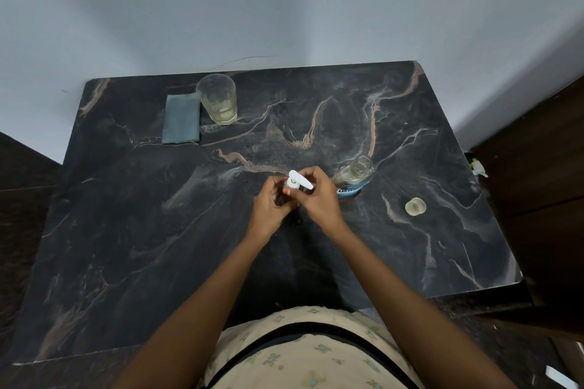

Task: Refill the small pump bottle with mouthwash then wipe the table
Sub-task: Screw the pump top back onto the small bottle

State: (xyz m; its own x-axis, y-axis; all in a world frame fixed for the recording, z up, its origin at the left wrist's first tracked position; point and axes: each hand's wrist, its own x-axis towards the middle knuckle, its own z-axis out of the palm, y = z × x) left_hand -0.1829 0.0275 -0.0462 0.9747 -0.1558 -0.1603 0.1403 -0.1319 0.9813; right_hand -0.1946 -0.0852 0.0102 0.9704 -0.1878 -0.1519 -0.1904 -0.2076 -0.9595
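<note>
At the middle of the black marble table [158,230] stands the small pump bottle, mostly hidden by my hands; only its white pump head [300,179] shows. My left hand [271,205] grips the bottle's body. My right hand [316,196] holds the pump head by its collar with thumb and fingers. Just to the right stands the clear mouthwash bottle [355,178] with a blue label, its mouth uncapped. Its clear cap [415,207] lies on the table farther right. A folded grey-blue cloth [181,119] lies at the back left.
A drinking glass [218,98] with a little pale liquid stands at the back left beside the cloth. The table sits in a corner against pale walls. Dark wooden furniture [537,167] rises along the table's right side.
</note>
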